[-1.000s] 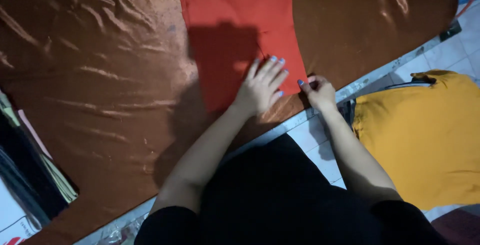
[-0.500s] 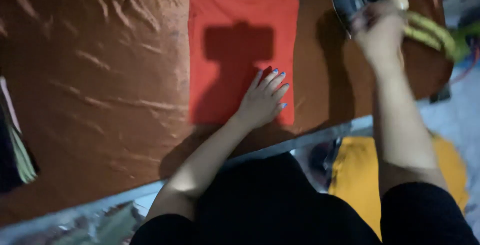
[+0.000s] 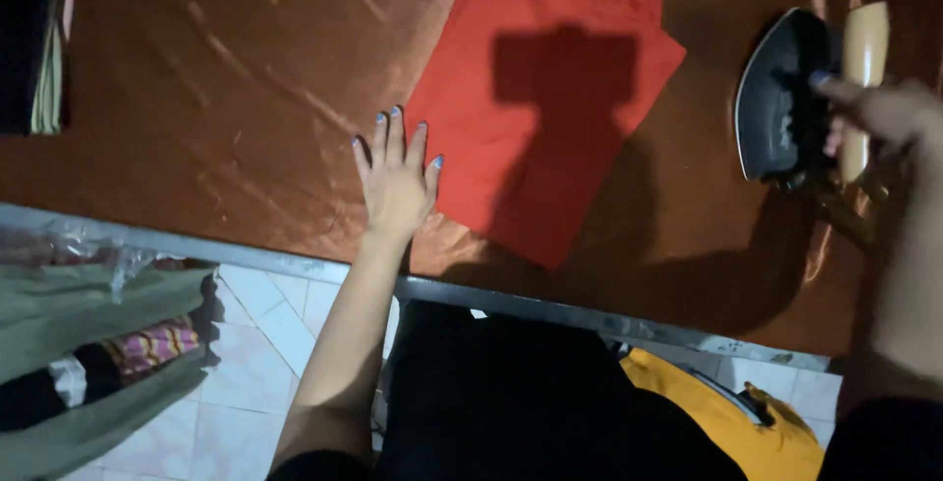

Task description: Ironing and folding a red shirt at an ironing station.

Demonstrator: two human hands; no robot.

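A: Nearest us: our own dark lap, a yellow garment (image 3: 776,432) on the tiled floor (image 3: 265,343) to the right, a green bundle with a striped cloth (image 3: 88,353) low on the left.

B: Then the metal edge (image 3: 550,309) of the surface, and the brown satin cover (image 3: 216,117) over it, creased and shiny.

A: Our left hand (image 3: 396,181) lies flat on that cover, fingers (image 3: 395,135) spread apart, gripping nothing. The thumb side is just touching the near left edge of the red garment (image 3: 550,98).

B: Red garment: folded, lying at a slant in the middle of the surface, a shadow across it. We judge it soft and light, limp when lifted. The satin beneath looks slippery, so it may slide under a push. Best held down with a flat palm, or taken at a folded edge or corner.

A: Further right, our right hand (image 3: 879,117) is on the iron (image 3: 786,98). Fingers are wrapped round the pale handle (image 3: 864,49), one fingertip out over the dark body.

B: The iron is tipped, its dark soleplate turned toward us, well apart from the red garment. We judge it heavy, rigid, perhaps hot at the plate; the handle is the only place to hold it.

A: Farthest, at the upper left corner: a dark stack of folded cloth (image 3: 34,39), partly cut off by the frame.
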